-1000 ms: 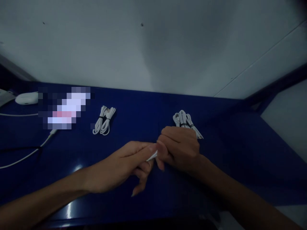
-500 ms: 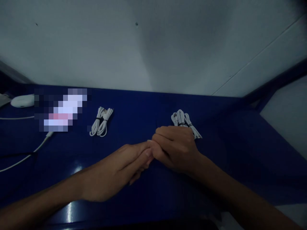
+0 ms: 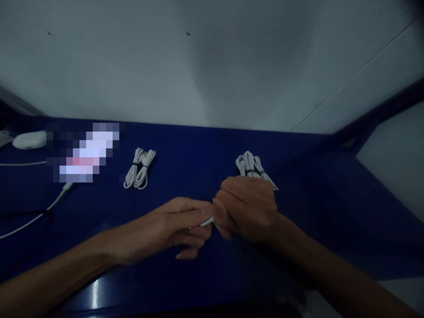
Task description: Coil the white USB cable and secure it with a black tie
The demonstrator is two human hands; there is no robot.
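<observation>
Between thumb and fingers of my left hand (image 3: 185, 223) a short stretch of white cable (image 3: 207, 221) shows; most of it is hidden by the fingers. Right beside it, my right hand (image 3: 248, 207) is closed, knuckles up, its fingertips at the cable's other side. What lies inside the right fist is covered. Behind the right hand rests a group of coiled white cables (image 3: 250, 164) with dark ties, partly hidden by the knuckles. Farther left, two coiled white cables (image 3: 141, 170) lie side by side, bound with black ties.
Everything lies on a glossy blue tabletop (image 3: 185, 154) that meets a pale wall (image 3: 132, 66). To the left, a lit, pixelated phone-like device (image 3: 94, 150) has a white lead (image 3: 53, 205) running from it. A white rounded object (image 3: 29, 140) sits at far left.
My hands have shifted slightly apart and the left fingers have loosened and spread a little, so a bit of white cable now shows between them. The coiled bundles stay put.
</observation>
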